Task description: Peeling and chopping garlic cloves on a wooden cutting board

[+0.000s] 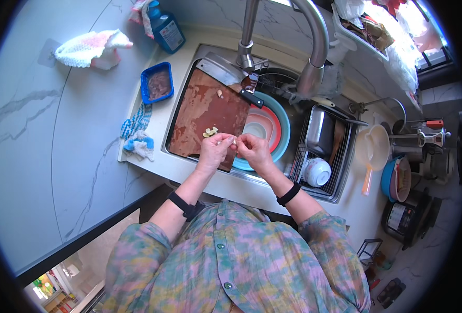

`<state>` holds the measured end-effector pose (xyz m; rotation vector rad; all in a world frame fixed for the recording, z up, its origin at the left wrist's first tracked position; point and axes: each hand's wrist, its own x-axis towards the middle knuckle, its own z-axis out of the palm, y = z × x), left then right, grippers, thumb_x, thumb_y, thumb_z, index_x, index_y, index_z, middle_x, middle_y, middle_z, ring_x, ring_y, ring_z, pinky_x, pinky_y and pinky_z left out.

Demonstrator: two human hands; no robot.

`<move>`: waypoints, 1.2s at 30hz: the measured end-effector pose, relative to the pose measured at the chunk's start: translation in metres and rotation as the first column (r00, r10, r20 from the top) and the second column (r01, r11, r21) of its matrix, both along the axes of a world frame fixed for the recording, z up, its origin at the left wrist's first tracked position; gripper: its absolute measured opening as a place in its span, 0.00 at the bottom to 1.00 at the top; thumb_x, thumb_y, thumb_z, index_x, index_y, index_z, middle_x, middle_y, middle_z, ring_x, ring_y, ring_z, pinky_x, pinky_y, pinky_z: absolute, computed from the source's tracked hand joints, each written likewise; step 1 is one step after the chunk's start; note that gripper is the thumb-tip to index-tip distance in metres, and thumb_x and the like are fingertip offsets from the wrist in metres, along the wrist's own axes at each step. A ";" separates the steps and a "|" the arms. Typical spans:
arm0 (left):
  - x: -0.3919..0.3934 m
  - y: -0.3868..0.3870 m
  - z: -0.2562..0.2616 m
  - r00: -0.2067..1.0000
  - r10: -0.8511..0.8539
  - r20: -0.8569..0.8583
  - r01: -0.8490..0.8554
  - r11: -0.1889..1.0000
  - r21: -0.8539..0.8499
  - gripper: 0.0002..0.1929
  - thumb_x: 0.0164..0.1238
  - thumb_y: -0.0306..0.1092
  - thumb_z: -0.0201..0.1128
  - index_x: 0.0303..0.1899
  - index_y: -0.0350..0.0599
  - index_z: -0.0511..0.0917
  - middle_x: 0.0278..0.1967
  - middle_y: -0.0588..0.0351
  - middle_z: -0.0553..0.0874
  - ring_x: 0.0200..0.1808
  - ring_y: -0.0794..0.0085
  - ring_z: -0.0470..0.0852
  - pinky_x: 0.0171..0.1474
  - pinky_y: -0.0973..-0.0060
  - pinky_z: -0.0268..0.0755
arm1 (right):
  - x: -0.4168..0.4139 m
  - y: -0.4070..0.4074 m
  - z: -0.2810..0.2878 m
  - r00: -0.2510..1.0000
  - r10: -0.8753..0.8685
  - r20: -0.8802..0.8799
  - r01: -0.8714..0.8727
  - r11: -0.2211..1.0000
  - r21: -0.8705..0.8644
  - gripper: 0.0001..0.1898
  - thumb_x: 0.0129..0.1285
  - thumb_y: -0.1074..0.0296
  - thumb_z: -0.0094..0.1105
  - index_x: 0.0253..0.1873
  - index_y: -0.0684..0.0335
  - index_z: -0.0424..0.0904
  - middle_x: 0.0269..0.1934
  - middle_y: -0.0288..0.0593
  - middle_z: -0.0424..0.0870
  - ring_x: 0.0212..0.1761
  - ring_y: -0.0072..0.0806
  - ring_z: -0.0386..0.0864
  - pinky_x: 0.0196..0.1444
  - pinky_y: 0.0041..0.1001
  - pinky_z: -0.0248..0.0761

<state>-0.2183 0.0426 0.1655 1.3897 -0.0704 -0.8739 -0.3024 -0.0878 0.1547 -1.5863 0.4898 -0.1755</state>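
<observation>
My left hand (214, 152) and my right hand (254, 150) meet over the near right edge of a wooden cutting board (199, 101). Their fingertips pinch a small pale garlic clove (233, 143) between them. Several peeled garlic cloves (210, 132) lie on the board just beyond my left hand, and a clove with skin (219, 93) rests farther up. A cleaver (221, 70) lies across the board's far edge, its black handle pointing right. Nested basins, a teal one (285, 133) outermost, stand in the sink right of the board, partly hidden by my right hand.
Above the sink arches a metal faucet (317, 47). On the right, a drying rack (299, 156) holds a metal container (320, 129) and a white bowl (318, 172). A blue tray of meat (157, 82), a cloth (138, 144) and a blue bottle (170, 33) are at the left.
</observation>
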 end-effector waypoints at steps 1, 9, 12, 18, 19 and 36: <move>0.001 0.000 0.001 0.999 -0.012 -0.044 0.011 1.000 -0.023 0.07 0.69 0.32 0.61 0.42 0.41 0.83 0.27 0.64 0.84 0.15 0.92 0.63 0.16 0.89 0.49 | 0.000 0.000 -0.005 1.000 -0.003 0.000 0.003 1.000 0.001 0.06 0.63 0.71 0.59 0.35 0.69 0.79 0.23 0.38 0.81 0.24 0.19 0.79 0.25 0.20 0.71; 0.005 0.001 0.002 1.000 -0.015 -0.019 0.015 0.999 -0.032 0.08 0.68 0.31 0.63 0.44 0.40 0.83 0.29 0.63 0.85 0.18 0.91 0.68 0.19 0.90 0.52 | -0.002 0.001 -0.002 1.000 -0.027 0.016 0.024 0.989 0.143 0.07 0.65 0.72 0.58 0.39 0.70 0.81 0.24 0.36 0.80 0.24 0.17 0.79 0.27 0.19 0.71; 0.006 0.000 -0.002 0.999 -0.022 0.040 0.023 0.999 -0.023 0.08 0.68 0.30 0.63 0.44 0.40 0.83 0.29 0.63 0.85 0.15 0.92 0.64 0.16 0.89 0.49 | -0.002 -0.001 -0.002 0.997 0.002 0.071 0.002 0.999 -0.049 0.06 0.64 0.73 0.58 0.38 0.70 0.81 0.25 0.38 0.80 0.25 0.18 0.79 0.28 0.20 0.71; 0.006 0.002 0.006 0.998 -0.056 -0.026 0.055 0.998 -0.024 0.08 0.67 0.29 0.63 0.45 0.39 0.83 0.30 0.61 0.86 0.16 0.92 0.64 0.17 0.90 0.49 | -0.002 -0.003 0.001 1.000 -0.006 0.028 0.009 0.996 -0.091 0.06 0.65 0.73 0.57 0.37 0.69 0.80 0.25 0.36 0.80 0.26 0.17 0.76 0.26 0.19 0.68; 0.006 0.003 0.011 0.995 -0.061 -0.085 0.059 0.998 -0.032 0.08 0.67 0.29 0.63 0.45 0.39 0.83 0.30 0.61 0.86 0.16 0.92 0.64 0.17 0.90 0.49 | -0.002 -0.002 0.000 1.000 -0.008 0.027 0.010 0.996 -0.091 0.06 0.65 0.73 0.57 0.37 0.69 0.80 0.25 0.36 0.80 0.26 0.17 0.76 0.26 0.19 0.68; -0.005 0.011 0.002 0.965 0.011 -0.261 -0.040 0.993 -0.108 0.08 0.66 0.30 0.64 0.45 0.42 0.81 0.26 0.68 0.80 0.15 0.94 0.61 0.15 0.91 0.47 | -0.005 0.019 -0.017 0.989 -0.150 -0.011 0.151 0.988 0.044 0.05 0.68 0.72 0.55 0.38 0.67 0.77 0.28 0.31 0.80 0.28 0.14 0.76 0.31 0.17 0.71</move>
